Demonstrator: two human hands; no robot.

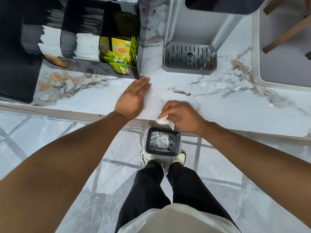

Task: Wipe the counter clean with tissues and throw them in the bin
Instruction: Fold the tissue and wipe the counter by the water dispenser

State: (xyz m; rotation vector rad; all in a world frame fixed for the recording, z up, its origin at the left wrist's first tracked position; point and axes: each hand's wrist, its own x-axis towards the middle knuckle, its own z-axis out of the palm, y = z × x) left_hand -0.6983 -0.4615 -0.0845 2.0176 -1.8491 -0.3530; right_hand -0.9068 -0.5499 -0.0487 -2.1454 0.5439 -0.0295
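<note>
Bin (pixel 162 153) on the floor, between the person's shoes and just under the desk edge; crumpled white tissues already inside, so at least one wipe-and-toss round looks done.

Right hand (pixel 180 116) at the near desk edge, fingers curled around a balled tissue (pixel 162 120) that pokes out on the thumb side, almost straight above the bin. Judged: either the last strokes of wiping or about to drop it.

Left hand (pixel 133 96) flat and spread on the desk (pixel 235 101), palm down, holding nothing, fingertips near the corner of the tea-bag rack (pixel 117 52).

Left to do: toss this tissue; perhaps more wiping.

Hard to tell: marble veining and glare mask any spill or smear, so cleanliness is unclear. The right hand is motion-blurred. Behind, the coffee machine (pixel 198 31) with its drip tray (pixel 189 56) is cut off at the top; no tissue supply in view.
</note>
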